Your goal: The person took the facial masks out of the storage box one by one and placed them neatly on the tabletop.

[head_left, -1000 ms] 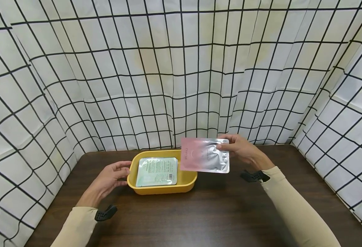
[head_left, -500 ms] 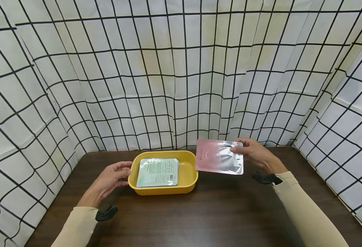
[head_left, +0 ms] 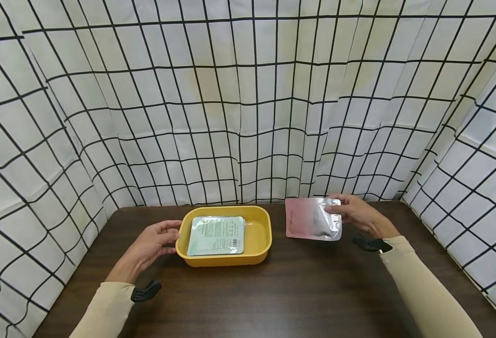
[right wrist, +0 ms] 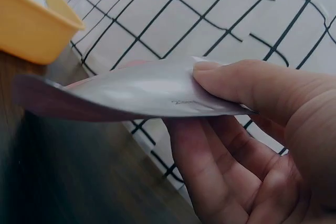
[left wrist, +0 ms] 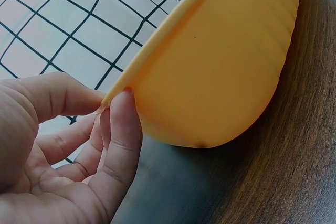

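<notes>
Your right hand [head_left: 360,216] pinches a pink-and-silver sachet [head_left: 313,225] by its near edge, thumb on top and fingers [right wrist: 191,156] curled beneath it, as the right wrist view shows plainly. The sachet stretches away from your fingertips toward the yellow tray [head_left: 261,234], and its far edge stops just short of the tray's side wall. It is held low over the dark wooden table [head_left: 273,291]; whether its far end touches the wood cannot be told from the head view, though the wrist view shows it bowed and drooping away from your grip.

Your left hand [head_left: 148,246] rests at the opposite end of the tray. Its fingers are relaxed and nearly straight, with a fingertip [left wrist: 122,109] and the thumb touching the tray's thin rim [left wrist: 157,51] (a light steadying contact, not a grasp). The tray's rounded wall bulges just beyond those fingertips and sits flat on the table.

Inside the tray, past your left fingertips, lies a pale green sachet [head_left: 216,235], flat, printed side up with a barcode near its lower corner. It fills most of the tray's floor.

A white curtain with a black grid [head_left: 248,103] hangs behind the table, beyond both hands. Cream sleeves [head_left: 421,291] cover both your forearms to the wrist.
</notes>
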Motion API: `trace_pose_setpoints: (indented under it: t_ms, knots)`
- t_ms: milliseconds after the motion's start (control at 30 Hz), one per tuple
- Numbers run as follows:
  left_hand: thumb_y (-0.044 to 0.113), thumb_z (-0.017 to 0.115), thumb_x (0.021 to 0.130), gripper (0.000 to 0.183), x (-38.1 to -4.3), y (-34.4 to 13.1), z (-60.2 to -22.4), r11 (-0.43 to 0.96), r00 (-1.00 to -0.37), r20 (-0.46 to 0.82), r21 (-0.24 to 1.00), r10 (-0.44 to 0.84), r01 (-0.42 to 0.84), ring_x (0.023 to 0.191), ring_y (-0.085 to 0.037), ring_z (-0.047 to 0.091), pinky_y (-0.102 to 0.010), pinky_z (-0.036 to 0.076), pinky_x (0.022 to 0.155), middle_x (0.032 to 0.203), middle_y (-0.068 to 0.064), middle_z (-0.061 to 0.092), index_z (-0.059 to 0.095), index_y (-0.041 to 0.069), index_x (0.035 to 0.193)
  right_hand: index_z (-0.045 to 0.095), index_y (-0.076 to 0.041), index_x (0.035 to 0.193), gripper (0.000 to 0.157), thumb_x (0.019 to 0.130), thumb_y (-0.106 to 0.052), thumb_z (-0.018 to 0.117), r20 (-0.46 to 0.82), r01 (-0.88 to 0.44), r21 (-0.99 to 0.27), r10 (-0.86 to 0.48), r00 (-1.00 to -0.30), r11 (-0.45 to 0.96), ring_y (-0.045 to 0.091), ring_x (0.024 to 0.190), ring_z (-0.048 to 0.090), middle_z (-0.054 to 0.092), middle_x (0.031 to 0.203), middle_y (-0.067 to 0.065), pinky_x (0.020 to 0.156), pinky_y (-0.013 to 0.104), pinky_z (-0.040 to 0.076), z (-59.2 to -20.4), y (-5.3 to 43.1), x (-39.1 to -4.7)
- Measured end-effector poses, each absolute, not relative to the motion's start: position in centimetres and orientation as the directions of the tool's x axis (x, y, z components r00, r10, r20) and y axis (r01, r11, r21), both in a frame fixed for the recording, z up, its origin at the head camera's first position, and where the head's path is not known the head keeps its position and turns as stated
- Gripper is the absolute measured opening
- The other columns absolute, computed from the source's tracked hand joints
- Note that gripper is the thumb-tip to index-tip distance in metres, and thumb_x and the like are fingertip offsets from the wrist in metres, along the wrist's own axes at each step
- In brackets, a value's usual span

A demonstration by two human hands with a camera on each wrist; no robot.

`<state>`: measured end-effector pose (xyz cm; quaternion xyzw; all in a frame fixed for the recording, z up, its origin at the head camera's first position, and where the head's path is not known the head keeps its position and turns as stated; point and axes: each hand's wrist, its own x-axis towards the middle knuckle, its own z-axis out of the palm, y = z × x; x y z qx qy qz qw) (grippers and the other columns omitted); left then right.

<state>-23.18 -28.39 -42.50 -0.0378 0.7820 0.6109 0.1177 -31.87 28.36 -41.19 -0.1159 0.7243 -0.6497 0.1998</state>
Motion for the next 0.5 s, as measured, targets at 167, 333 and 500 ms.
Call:
trace_pose_setpoints:
  t_ms: [167,333,500]
  knots:
    - [0.016,0.06,0.101,0.057,-23.1,-28.3,-42.5,0.252,-0.971,-0.227,0.947,0.078,-0.201,0.101,-0.024,0.062,-0.034,0.059,0.084,0.128,-0.018,0.059,0.039,0.003,0.152,0.063,-0.005,0.12,0.024,0.098,-0.01,0.066,-0.147,0.084,-0.983,-0.425,-0.893,0.163,0.021,0.087,0.072,0.07,0.106,0.006,0.074,0.038,0.061,-41.7,28.3,-31.9]
    - [0.015,0.06,0.101,0.056,-23.1,-28.4,-42.4,0.248,-0.972,-0.222,0.948,0.075,-0.197,0.101,-0.024,0.063,-0.034,0.059,0.084,0.127,-0.019,0.059,0.04,0.003,0.152,0.059,0.0,0.13,0.036,0.097,-0.013,0.067,-0.164,0.086,-0.978,-0.45,-0.878,0.189,0.023,0.087,0.072,0.071,0.107,0.008,0.075,0.039,0.061,-42.0,27.7,-32.0]
    - [0.015,0.061,0.101,0.056,-23.1,-28.3,-42.5,0.248,-0.971,-0.229,0.947,0.071,-0.206,0.1,-0.024,0.063,-0.034,0.059,0.083,0.128,-0.018,0.059,0.041,0.003,0.152,0.057,0.004,0.131,0.041,0.096,-0.013,0.069,-0.18,0.095,-0.974,-0.453,-0.873,0.204,0.022,0.086,0.072,0.072,0.105,0.008,0.074,0.04,0.061,-42.4,27.2,-32.3]
